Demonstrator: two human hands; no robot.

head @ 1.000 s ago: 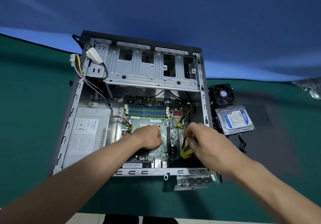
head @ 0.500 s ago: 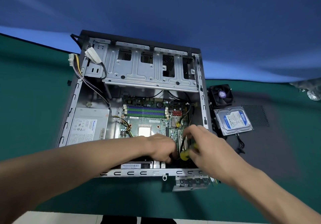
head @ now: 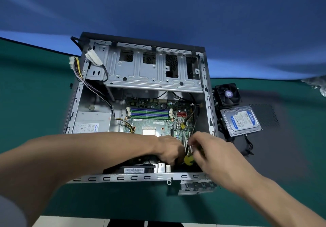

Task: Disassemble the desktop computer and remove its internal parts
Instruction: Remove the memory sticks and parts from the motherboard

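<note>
The open desktop case lies on its side on the green mat. Inside are the green motherboard, a silver power supply at the left and a metal drive cage at the back. My right hand grips a screwdriver with a yellow and black handle over the board's near right corner. My left hand reaches in beside it with curled fingers low on the board; its fingertips are hidden, so what they hold cannot be made out.
A black cooler fan and a blue-labelled hard drive with its cable lie on the mat right of the case. Loose power cables hang over the case's back left corner. A perforated dark panel lies further right.
My left hand has moved right and nearer across the motherboard until it sits against the screwdriver. The right hand stays almost in place with the tool.
</note>
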